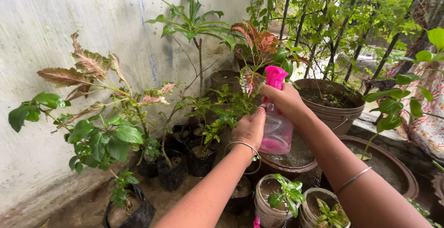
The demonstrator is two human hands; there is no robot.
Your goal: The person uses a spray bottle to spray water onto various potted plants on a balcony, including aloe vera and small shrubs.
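My right hand [287, 101] grips the neck of a pink spray bottle [276, 131] just under its bright pink trigger head [274, 76]. The clear body shows pink liquid at the bottom. Against the bottle's left side rests my left hand [250, 127], fingers curled on it. Both wrists wear thin metal bangles. The nozzle faces a red and green leafy plant [253, 48] by the wall.
Several potted plants crowd the wet ground: black grow bags [172, 175] at the left, small pots [270, 207] below my arms, big brown pots [334, 105] at the right. A stained white wall [55, 20] runs along the left. A metal trellis with vines [323, 15] stands behind.
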